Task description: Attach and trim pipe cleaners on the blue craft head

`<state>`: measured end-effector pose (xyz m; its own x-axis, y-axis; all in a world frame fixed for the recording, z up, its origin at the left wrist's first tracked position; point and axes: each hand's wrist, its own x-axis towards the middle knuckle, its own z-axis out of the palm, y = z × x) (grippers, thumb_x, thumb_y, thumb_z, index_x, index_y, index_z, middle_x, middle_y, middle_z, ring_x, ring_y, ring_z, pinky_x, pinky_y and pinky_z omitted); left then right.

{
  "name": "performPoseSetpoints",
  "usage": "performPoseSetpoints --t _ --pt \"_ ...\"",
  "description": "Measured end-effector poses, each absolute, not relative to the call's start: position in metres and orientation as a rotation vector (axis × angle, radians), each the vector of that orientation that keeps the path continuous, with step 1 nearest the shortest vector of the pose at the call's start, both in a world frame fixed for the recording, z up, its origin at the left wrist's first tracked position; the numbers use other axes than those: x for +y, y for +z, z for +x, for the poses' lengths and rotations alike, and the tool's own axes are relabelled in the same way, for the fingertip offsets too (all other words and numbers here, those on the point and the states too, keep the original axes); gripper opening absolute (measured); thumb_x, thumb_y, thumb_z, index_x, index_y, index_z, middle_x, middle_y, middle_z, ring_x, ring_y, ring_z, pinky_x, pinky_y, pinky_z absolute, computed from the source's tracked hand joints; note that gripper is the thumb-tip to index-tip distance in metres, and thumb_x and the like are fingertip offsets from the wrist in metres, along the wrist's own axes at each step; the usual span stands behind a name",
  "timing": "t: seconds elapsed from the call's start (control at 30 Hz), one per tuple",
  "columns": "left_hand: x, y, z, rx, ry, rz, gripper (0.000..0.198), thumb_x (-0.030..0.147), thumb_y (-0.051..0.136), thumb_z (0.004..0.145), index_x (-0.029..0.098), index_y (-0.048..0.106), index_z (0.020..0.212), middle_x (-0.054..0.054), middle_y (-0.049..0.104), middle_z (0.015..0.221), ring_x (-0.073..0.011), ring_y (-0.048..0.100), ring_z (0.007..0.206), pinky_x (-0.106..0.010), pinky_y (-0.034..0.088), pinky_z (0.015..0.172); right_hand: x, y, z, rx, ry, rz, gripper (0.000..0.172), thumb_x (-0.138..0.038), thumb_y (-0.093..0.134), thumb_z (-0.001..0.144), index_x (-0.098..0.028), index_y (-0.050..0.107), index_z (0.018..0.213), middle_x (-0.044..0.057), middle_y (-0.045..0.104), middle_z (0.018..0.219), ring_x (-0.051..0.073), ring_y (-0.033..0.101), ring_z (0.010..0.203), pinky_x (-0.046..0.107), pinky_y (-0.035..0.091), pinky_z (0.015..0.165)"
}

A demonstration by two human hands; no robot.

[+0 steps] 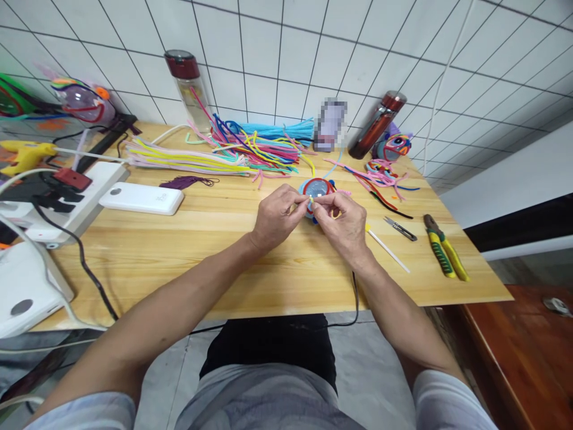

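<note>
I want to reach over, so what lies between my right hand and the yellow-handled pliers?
In the head view, a thin white stick and small metal snips lie on the table between the right hand, holding the craft piece, and the pliers.

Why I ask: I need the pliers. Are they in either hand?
No, the pliers lie on the table beside the right hand, which with the left hand pinches a round piece.

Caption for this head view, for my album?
Left hand and right hand pinch a yellow strand at a round craft piece over a table.
</note>
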<state>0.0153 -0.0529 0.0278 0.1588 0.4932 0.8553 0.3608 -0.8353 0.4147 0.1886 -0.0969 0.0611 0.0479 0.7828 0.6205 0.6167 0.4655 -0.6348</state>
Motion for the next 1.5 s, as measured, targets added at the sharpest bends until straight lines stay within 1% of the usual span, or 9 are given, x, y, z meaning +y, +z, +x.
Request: performPoseSetpoints --t 0.33,0.47,0.63,0.77,0.9,1.0,1.1,1.27,1.5 --pt "-0.059 0.028 0.018 0.899 1.785 2.242 0.018 0.029 0.066 0.107 0.023 0.074 0.091 -0.002 0.073 0.082 -0.0146 0.065 0.074 -0.03 0.054 0.071 -0.111 0.072 0.187 -1.441 0.744 -1.297 0.03 -0.052 0.083 0.083 -0.024 0.074 0.082 -0.002 0.066 0.066 0.015 0.057 0.06 0.028 0.044 0.055" --pt "-0.065 0.026 0.022 0.861 1.768 2.214 0.015 0.025 0.066 0.105 0.023 0.075 0.093 -0.001 0.074 0.082 -0.0147 0.066 0.075 -0.03 0.055 0.072 -0.121 0.068 0.19 -1.39 0.788 -1.294 0.028 -0.049 0.084 0.081 -0.023 0.075 0.085 -0.003 0.067 0.068 0.014 0.058 0.06 0.029 0.047 0.058" --pt "-0.073 0.022 0.025 0.747 1.782 2.253 0.016 0.023 0.067 0.104 0.022 0.073 0.09 -0.001 0.075 0.083 -0.0133 0.067 0.073 -0.028 0.054 0.068 -0.138 0.056 0.195 -1.338 0.727 -1.33 0.024 -0.046 0.084 0.082 -0.023 0.077 0.086 0.0 0.075 0.076 0.017 0.065 0.066 0.033 0.054 0.067" --pt "-0.078 0.017 0.029 0.732 1.689 2.296 0.017 0.023 0.065 0.105 0.023 0.073 0.09 -0.002 0.075 0.083 -0.0141 0.069 0.075 -0.028 0.056 0.072 -0.15 0.044 0.199 -1.317 0.702 -1.374 0.025 -0.048 0.084 0.084 -0.024 0.077 0.086 0.002 0.076 0.078 0.02 0.067 0.067 0.035 0.055 0.068" --pt "-0.076 0.013 0.029 0.645 1.645 2.309 0.008 0.021 0.068 0.102 0.023 0.073 0.108 -0.005 0.078 0.1 -0.0182 0.073 0.092 -0.033 0.061 0.084 -0.153 0.035 0.207 -1.288 0.637 -1.428 0.029 -0.053 0.083 0.084 -0.024 0.076 0.085 0.004 0.078 0.081 0.022 0.068 0.069 0.035 0.054 0.069" --pt "-0.068 0.009 0.024 0.716 1.607 2.336 0.033 0.021 0.071 0.096 0.021 0.067 0.128 -0.013 0.073 0.126 -0.0264 0.07 0.121 -0.046 0.06 0.106 -0.149 0.034 0.216 -1.265 0.535 -1.519 0.029 -0.052 0.079 0.084 -0.024 0.076 0.083 0.003 0.078 0.079 0.021 0.067 0.068 0.033 0.051 0.068" --pt "-0.059 0.006 0.02 0.852 1.501 2.383 0.041 0.023 0.07 0.095 0.021 0.064 0.135 -0.016 0.064 0.145 -0.031 0.061 0.14 -0.053 0.052 0.12 -0.142 0.037 0.223 -1.276 0.403 -1.636 0.021 -0.045 0.073 0.083 -0.024 0.076 0.08 0.002 0.077 0.075 0.021 0.067 0.068 0.033 0.05 0.068" --pt "-0.045 0.011 0.024 0.81 1.35 2.556 0.043 0.027 0.067 0.098 0.024 0.065 0.14 -0.016 0.054 0.163 -0.0343 0.05 0.154 -0.059 0.042 0.128 -0.131 0.047 0.227 -1.337 0.289 -1.736 0.01 -0.035 0.071 0.082 -0.026 0.074 0.079 0.001 0.077 0.075 0.022 0.07 0.072 0.033 0.05 0.07" --pt "-0.009 0.03 0.037 0.62 1.133 2.717 0.037 0.031 0.06 0.104 0.029 0.071 0.14 -0.013 0.043 0.175 -0.0348 0.039 0.164 -0.065 0.031 0.133 -0.121 0.046 0.23 -1.402 0.235 -1.764 0.009 -0.033 0.07 0.084 -0.026 0.072 0.08 0.001 0.078 0.078 0.023 0.072 0.074 0.033 0.05 0.071"
